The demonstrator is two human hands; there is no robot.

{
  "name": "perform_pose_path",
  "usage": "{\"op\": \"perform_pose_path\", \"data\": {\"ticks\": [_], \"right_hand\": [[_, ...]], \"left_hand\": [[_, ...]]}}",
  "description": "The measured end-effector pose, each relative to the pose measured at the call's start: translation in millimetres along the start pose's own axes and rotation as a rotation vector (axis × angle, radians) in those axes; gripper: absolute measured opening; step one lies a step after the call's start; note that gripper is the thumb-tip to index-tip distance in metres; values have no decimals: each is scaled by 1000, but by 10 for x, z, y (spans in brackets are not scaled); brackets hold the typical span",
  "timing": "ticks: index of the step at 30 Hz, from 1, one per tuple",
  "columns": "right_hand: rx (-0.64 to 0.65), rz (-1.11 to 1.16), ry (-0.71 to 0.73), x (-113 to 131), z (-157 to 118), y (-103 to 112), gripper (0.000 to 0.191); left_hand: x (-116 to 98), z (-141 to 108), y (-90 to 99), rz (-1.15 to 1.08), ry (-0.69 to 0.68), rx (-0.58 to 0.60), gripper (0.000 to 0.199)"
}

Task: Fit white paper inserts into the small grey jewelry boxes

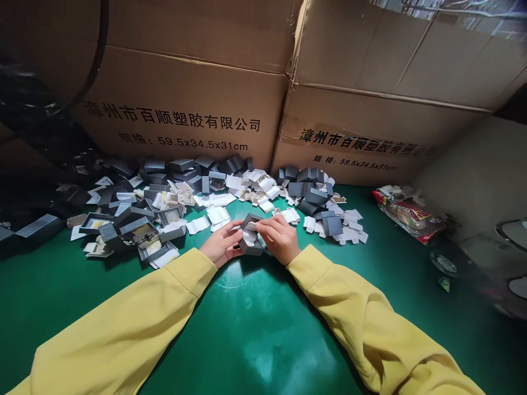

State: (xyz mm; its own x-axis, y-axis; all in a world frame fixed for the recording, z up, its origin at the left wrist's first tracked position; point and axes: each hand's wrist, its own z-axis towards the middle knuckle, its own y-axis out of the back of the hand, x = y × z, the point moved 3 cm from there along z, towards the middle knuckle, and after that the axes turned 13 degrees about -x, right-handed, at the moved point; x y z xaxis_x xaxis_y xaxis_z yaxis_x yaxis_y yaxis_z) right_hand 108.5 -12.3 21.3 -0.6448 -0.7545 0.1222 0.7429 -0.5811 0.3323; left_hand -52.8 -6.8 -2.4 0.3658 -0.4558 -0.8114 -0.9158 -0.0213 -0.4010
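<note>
Your left fingers [234, 237] clasp the box [252, 250]; your right fingers [268, 228] bunch at its liner [248, 237], grip unclear. Likely light, stiff: hold its walls.

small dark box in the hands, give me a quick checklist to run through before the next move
1. Left hand supporting the small dark box: ok, its fingers are on the box's left side.
2. Right hand at the box: ok, fingertips at its upper right.
3. Box open: ok, white shows inside it.
4. Contents seated properly: cannot tell, too small and partly behind fingers.
5. Other dark boxes and white pieces kept apart: not ok, they lie mixed together beyond the hands.
6. Red-edged packet away from the hands: ok, it lies well off to the right.
</note>
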Motion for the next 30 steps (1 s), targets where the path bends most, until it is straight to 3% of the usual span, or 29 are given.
{"op": "perform_pose_path", "data": {"ticks": [5,11,16,21,30], "right_hand": [[-32,-106,-30,-44,-6,3,13],[20,-38,-67,-52,-11,-38,10],[1,83,-260,-84,-24,-63,3],[25,126,-461,-132,-49,-99,12],[106,91,-505,-128,-79,-107,10]], "left_hand": [[-3,-16,-15,17,19,4,49],[-7,-32,-38,35,24,4,52],[-2,-33,-35,47,22,10,51],[-6,-50,-40,68,15,24,46],[-35,-44,-42,75,9,71,41]]}}
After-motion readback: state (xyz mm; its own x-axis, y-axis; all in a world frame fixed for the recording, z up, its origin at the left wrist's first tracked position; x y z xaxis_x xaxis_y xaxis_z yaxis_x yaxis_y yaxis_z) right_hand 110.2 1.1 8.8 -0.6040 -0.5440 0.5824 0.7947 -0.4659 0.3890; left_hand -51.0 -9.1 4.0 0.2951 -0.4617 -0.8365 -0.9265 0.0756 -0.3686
